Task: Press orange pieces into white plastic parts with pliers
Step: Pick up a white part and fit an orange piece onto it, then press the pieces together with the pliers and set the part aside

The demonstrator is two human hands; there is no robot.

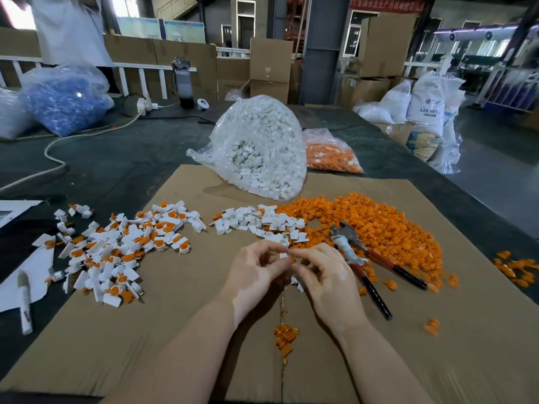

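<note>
Head view: both hands meet over the middle of the cardboard sheet (204, 330) that covers the desk. Left hand (256, 272) and right hand (323, 275) have fingers curled inward, pinching one white part (283, 255) between the fingertips; an orange piece (292, 260) shows just beside it, touching. How far the piece is seated cannot be told.

Step judged: hand-fitting the orange piece into the white part, before pressing. Pliers (361, 258) lie unheld just right of the right hand, handles toward the near edge, jaws on the rim of the orange pile (379, 228).

Next move likely calls for the right hand to let go, reach a short way right for the handles, and bring the jaws over the joint while the left hand keeps the part steady.

Room: bare cardboard lies near and left of the hands. Finished parts (116, 249) are heaped toward the left edge, loose white parts (262, 223) just beyond the hands, bag of white parts (262, 147) at the far edge. A few orange strays (287, 336) lie between the forearms; a sweep there would scatter them.
</note>
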